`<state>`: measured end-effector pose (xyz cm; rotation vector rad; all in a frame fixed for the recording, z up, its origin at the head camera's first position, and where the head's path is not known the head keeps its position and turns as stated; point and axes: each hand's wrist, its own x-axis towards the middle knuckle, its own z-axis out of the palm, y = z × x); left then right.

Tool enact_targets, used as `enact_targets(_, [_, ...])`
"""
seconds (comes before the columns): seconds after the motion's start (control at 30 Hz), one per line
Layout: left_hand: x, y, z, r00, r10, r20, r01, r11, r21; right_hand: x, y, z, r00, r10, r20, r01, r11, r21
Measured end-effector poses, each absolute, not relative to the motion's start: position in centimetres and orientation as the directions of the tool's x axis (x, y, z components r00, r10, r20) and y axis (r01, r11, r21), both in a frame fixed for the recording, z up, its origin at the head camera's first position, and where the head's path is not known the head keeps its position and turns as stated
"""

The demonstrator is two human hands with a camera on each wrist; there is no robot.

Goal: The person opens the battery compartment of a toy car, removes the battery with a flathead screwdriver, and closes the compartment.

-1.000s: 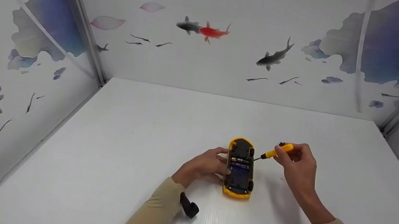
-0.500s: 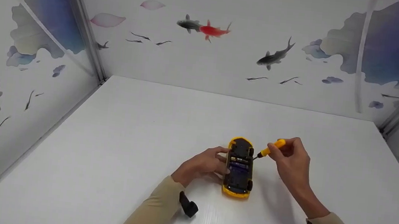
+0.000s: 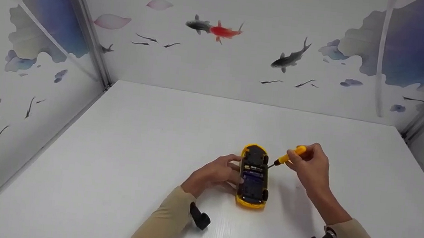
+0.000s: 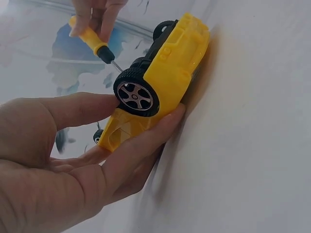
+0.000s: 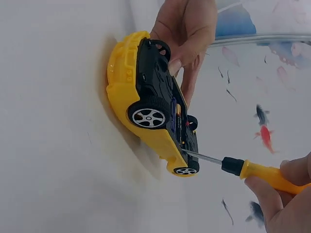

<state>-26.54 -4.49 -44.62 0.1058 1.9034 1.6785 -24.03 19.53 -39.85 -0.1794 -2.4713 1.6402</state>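
Observation:
A yellow toy car (image 3: 252,190) is turned so its black underside faces up, with an exposed compartment holding batteries (image 3: 253,168). My left hand (image 3: 216,173) grips the car along its left side; in the left wrist view the thumb and fingers wrap the yellow body near a wheel (image 4: 136,96). My right hand (image 3: 312,169) pinches the yellow handle of a screwdriver (image 3: 290,155). In the right wrist view the screwdriver's metal shaft (image 5: 204,157) reaches the edge of the underside beside the compartment. Its very tip is hard to make out.
The car rests on a white table (image 3: 147,136). White panels printed with fish and petals (image 3: 210,63) enclose the table at the back and sides, joined by metal corner posts (image 3: 84,22). Black wrist cameras (image 3: 201,217) sit on both tan sleeves.
My right hand has moved slightly left and away from me with the screwdriver, its handle now tilted more steeply. The left hand and the car stay almost where they were.

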Motion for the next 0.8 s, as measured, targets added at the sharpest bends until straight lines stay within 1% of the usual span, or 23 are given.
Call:
enact_targets(0.13, [-26.7,-4.6,-44.7,-0.816,0.443,-0.371,-0.318,0.192,0.929,-24.7,20.7,-40.7,-0.976,0.216,-0.037,0.089,0.238,-0.967])
enact_targets(0.27, [-26.7,-4.7,-44.7,-0.815,0.439,-0.377,-0.331,0.182,0.926,-25.1,22.1,-41.9,-0.962,0.207,-0.180,0.202,0.087,-0.976])
enact_targets(0.33, [-26.7,-4.6,-44.6,-0.815,0.432,-0.386,-0.342,0.180,0.922,-25.2,22.7,-42.5,-0.953,0.188,-0.239,0.251,0.044,-0.967])
enact_targets(0.4, [-26.7,-4.5,-44.5,-0.813,0.428,-0.394,-0.354,0.174,0.919,-25.2,23.2,-42.9,-0.949,0.165,-0.269,0.277,0.022,-0.961])
enact_targets(0.57, [-26.6,-4.4,-44.4,-0.810,0.428,-0.400,-0.369,0.157,0.916,-25.1,23.5,-42.8,-0.956,0.141,-0.257,0.264,0.032,-0.964])
enact_targets(0.8, [-26.7,-4.4,-44.4,-0.805,0.426,-0.412,-0.375,0.173,0.911,-24.7,23.0,-41.3,-0.978,0.155,-0.140,0.159,0.116,-0.980])
